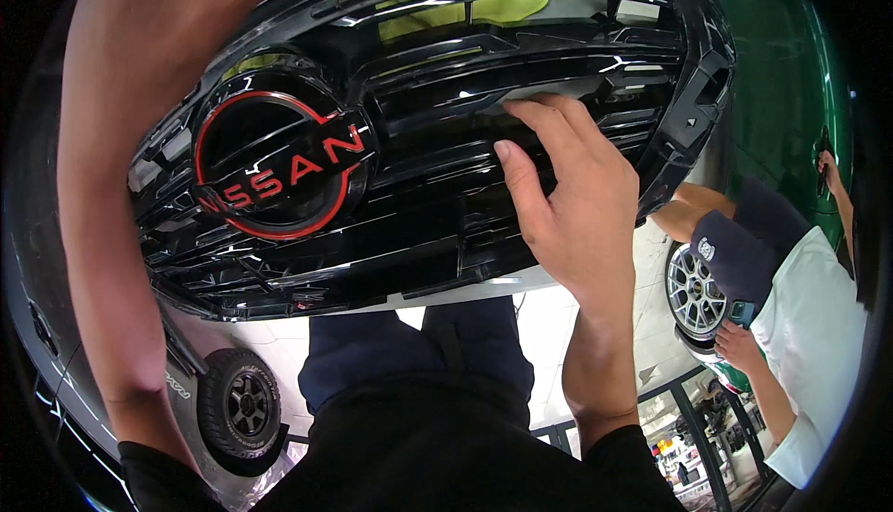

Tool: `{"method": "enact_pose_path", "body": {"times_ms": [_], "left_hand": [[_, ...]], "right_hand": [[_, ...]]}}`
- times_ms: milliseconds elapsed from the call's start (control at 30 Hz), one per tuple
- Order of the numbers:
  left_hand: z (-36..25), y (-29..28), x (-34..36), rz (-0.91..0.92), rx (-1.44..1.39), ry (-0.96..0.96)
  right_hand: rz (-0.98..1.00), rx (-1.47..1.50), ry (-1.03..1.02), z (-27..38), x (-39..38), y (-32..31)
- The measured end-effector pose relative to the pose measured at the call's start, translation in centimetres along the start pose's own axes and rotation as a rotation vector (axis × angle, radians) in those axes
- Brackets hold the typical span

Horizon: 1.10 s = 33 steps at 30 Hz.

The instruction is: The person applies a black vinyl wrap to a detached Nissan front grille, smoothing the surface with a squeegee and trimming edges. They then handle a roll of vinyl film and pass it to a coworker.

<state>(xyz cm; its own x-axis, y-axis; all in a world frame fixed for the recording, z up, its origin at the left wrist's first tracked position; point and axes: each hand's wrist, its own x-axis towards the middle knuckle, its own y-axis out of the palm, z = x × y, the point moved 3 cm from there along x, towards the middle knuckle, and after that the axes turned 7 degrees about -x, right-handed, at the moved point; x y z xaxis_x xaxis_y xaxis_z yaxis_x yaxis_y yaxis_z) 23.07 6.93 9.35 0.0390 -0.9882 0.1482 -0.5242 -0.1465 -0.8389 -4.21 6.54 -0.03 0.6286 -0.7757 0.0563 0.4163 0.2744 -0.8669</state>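
Note:
A glossy black car grille (419,205) fills the upper middle, tilted, with a round red-edged emblem (279,163) on its left half. From the left side my left arm reaches up, and my left hand (177,24) bends over the grille's upper left. Its fingers run past the top edge, so their grip is hidden. My right hand (581,182) lies over the right half of the grille, fingertips at the slats, thumb apart from the fingers. Through the upper openings shows a yellow-green cloth-like thing (512,2).
On the left stands a grey vehicle (42,233) with a black-rimmed wheel (244,405). A green car (772,75) is at right. Near it, a person in a white top (805,326) holds a phone (741,313), beside a silver wheel (693,289).

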Motion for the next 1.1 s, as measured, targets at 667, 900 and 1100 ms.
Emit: {"method": "enact_pose_path", "body": {"times_ms": [667, 900, 1100], "left_hand": [[-2.2, -0.4, -9.2, -0.063, -0.243, -0.344], [-1.4, -0.8, -9.0, -0.068, -0.307, -0.397], [-1.0, -1.1, -8.1, -0.127, -0.320, -0.418]], "right_hand": [[-0.048, -0.187, -0.165, 4.1, 28.7, -6.3], [-0.105, -0.196, -0.030, 3.3, 30.5, -5.5], [-0.019, -0.238, -0.085, 1.2, 34.7, -3.5]]}}
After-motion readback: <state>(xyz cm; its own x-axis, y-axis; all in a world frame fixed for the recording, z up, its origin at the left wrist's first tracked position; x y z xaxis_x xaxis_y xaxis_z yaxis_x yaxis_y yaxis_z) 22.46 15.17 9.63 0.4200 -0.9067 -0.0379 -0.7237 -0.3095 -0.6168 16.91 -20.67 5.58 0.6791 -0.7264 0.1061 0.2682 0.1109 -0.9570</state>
